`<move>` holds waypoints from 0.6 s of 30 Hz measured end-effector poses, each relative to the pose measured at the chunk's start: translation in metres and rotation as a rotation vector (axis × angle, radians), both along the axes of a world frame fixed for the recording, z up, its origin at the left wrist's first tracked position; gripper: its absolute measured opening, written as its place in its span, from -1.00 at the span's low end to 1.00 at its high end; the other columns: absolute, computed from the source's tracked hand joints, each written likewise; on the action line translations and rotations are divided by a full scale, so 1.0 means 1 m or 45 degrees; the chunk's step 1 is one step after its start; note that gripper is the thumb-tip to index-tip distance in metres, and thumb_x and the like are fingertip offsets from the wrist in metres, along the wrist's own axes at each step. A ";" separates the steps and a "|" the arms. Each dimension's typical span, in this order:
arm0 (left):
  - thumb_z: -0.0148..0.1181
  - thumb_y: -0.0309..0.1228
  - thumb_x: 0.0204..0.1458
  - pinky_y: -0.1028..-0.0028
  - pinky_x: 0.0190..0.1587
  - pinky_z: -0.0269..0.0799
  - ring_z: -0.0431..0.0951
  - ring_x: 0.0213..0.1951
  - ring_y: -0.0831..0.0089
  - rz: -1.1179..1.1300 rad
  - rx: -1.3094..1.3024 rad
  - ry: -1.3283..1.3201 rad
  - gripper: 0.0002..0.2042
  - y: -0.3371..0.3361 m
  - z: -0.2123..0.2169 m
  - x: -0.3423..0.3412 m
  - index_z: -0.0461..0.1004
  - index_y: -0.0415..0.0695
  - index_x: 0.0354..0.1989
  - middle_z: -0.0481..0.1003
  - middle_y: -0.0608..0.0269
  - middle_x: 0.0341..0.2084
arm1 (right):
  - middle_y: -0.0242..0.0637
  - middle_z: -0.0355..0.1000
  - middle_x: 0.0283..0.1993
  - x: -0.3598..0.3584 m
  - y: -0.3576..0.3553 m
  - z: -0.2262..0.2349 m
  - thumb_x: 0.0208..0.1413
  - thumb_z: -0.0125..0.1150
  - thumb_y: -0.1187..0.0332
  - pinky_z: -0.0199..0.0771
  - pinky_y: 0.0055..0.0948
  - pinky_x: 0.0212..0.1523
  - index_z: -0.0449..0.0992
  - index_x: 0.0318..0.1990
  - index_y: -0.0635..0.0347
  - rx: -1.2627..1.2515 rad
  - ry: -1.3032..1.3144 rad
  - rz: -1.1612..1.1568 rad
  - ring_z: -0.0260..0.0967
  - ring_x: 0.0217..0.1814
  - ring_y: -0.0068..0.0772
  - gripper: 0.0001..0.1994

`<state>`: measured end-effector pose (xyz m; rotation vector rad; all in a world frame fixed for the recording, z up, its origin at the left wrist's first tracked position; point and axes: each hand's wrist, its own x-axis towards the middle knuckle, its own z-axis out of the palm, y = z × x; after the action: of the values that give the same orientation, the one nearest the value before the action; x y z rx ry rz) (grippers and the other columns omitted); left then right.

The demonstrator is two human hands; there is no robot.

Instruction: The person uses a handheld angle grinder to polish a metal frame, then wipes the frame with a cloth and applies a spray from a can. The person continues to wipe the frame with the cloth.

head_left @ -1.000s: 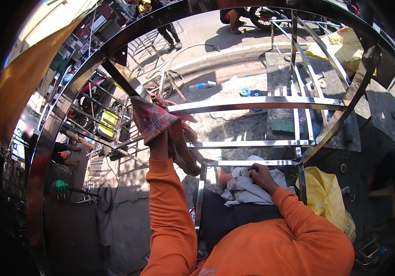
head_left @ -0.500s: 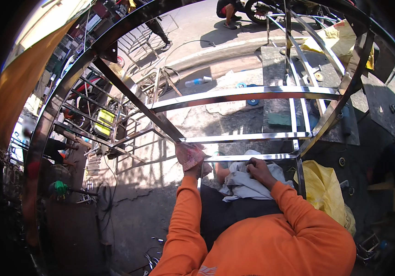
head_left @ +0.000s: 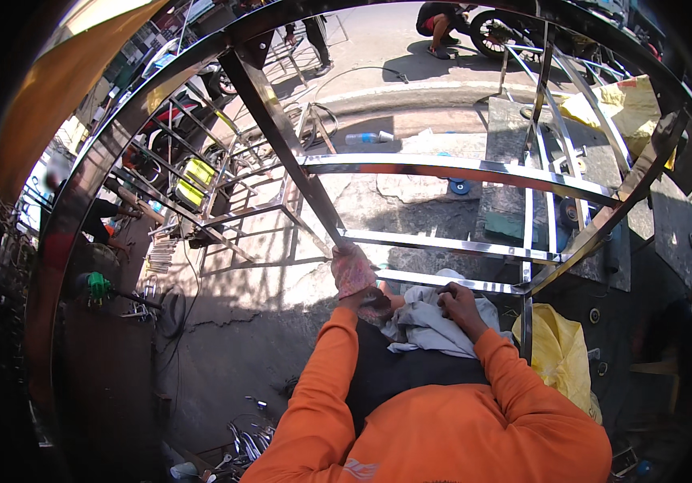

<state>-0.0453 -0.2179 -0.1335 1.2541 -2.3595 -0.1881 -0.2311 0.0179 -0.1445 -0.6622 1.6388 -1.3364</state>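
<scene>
L hand (head_left: 354, 299) had come nearer since 1st frame; sat under pink-patterned cloth (head_left: 353, 270) at near end of shiny square metal tube (head_left: 287, 149), which ran fwd-left. R hand (head_left: 459, 307) farther, on crumpled grey fabric (head_left: 426, 322). Both grips: couldn't tell.

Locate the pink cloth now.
In the head view, the pink cloth is near the middle, over the left hand at the metal frame, left of the grey cloth.

Left grip (head_left: 354, 299), apparently wrapped in pink cloth (head_left: 353, 270), mostly hidden.
</scene>
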 end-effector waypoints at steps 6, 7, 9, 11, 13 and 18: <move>0.26 -0.35 -0.13 0.18 -0.14 0.43 0.51 -0.24 0.02 0.052 0.023 0.043 -0.77 0.006 0.004 -0.008 0.49 -0.20 -0.31 0.50 -0.04 -0.39 | -0.21 0.49 -0.46 0.000 -0.001 0.002 0.11 0.02 0.47 0.42 -0.48 -0.57 0.53 -0.20 0.41 0.083 0.024 -0.030 0.37 -0.61 -0.52 -0.79; 0.26 -0.35 -0.13 0.18 -0.14 0.43 0.51 -0.24 0.02 0.052 0.025 0.045 -0.77 0.007 0.004 -0.008 0.49 -0.20 -0.31 0.50 -0.04 -0.38 | -0.22 0.49 -0.46 0.000 -0.001 0.002 0.12 0.03 0.46 0.41 -0.47 -0.57 0.53 -0.20 0.41 0.088 0.057 -0.020 0.38 -0.61 -0.52 -0.80; 0.26 -0.36 -0.13 0.18 -0.14 0.43 0.51 -0.24 0.01 0.049 0.026 0.051 -0.76 0.009 0.002 -0.008 0.49 -0.21 -0.30 0.50 -0.04 -0.38 | -0.22 0.49 -0.46 0.001 0.000 0.002 0.13 0.03 0.46 0.41 -0.47 -0.57 0.52 -0.19 0.42 0.035 0.115 0.003 0.38 -0.61 -0.52 -0.79; 0.26 -0.36 -0.13 0.18 -0.13 0.43 0.51 -0.23 0.01 0.036 0.021 0.047 -0.76 0.010 0.001 -0.008 0.49 -0.21 -0.30 0.50 -0.05 -0.38 | -0.22 0.49 -0.46 0.002 0.002 0.003 0.14 0.02 0.46 0.41 -0.46 -0.57 0.51 -0.18 0.42 0.013 0.133 0.005 0.38 -0.61 -0.53 -0.79; 0.26 -0.36 -0.13 0.18 -0.13 0.43 0.51 -0.23 0.01 0.024 0.020 0.042 -0.76 0.009 0.001 -0.008 0.49 -0.21 -0.30 0.50 -0.05 -0.37 | -0.24 0.48 -0.46 0.003 0.002 0.004 0.14 0.01 0.47 0.40 -0.46 -0.57 0.51 -0.17 0.42 -0.010 0.109 -0.008 0.36 -0.62 -0.53 -0.78; 0.26 -0.37 -0.13 0.18 -0.12 0.43 0.51 -0.22 0.01 0.014 0.020 0.046 -0.75 0.008 0.001 -0.008 0.49 -0.22 -0.29 0.50 -0.05 -0.36 | -0.27 0.44 -0.48 0.003 0.002 0.006 0.13 -0.01 0.49 0.37 -0.48 -0.57 0.50 -0.20 0.41 -0.029 0.112 -0.016 0.33 -0.61 -0.56 -0.81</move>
<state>-0.0534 -0.2098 -0.1321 1.2598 -2.3242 -0.2243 -0.2280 0.0194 -0.1386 -0.7346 1.7019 -1.3534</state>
